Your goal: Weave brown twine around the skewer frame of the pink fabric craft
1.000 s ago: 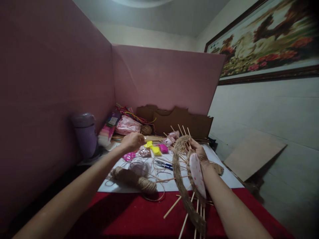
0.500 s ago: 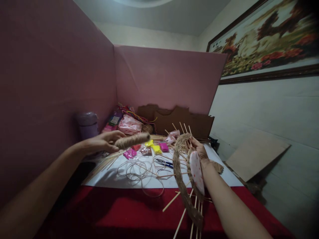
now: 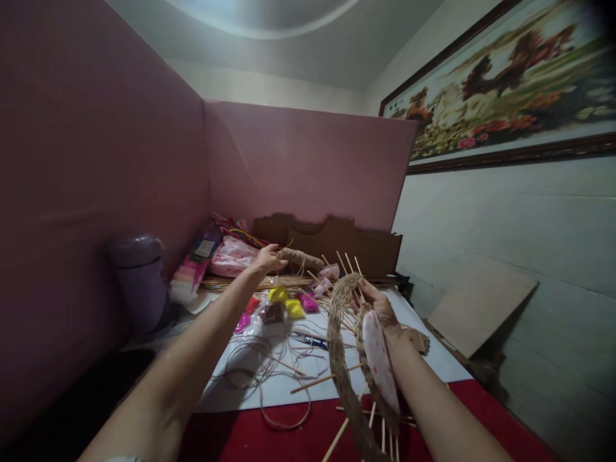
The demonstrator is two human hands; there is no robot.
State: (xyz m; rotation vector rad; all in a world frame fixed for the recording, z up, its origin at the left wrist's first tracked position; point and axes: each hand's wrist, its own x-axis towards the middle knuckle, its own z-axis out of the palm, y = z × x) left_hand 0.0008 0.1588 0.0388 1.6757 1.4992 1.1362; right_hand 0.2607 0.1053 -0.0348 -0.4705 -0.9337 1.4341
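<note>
the left hand (image 3: 269, 258) is stretched out over the far part of the white sheet (image 3: 231, 399), its fingers closed around the near end of a long, beige bundle of wound twine (image 3: 303, 258). the bundle is held out in front of the jagged brown cardboard (image 3: 332, 240).

the right hand (image 3: 378, 309) pinches the upper part of a curved, brown band of woven twine (image 3: 337, 340) between thumb and fingers; the far fingertips are hidden behind the weave. thin, pale wooden sticks (image 3: 335, 439) stick out from it above and below, and an oval pad of pale pink, red-spotted cloth (image 3: 378, 350) lies just beside the wrist. the band's lower end hangs over the red cloth (image 3: 240, 436).

between the arms lie loose, thin, tan strands (image 3: 240, 366), dark-blue-handled snips (image 3: 315, 342) and small, bright yellow packets (image 3: 294, 308).
</note>
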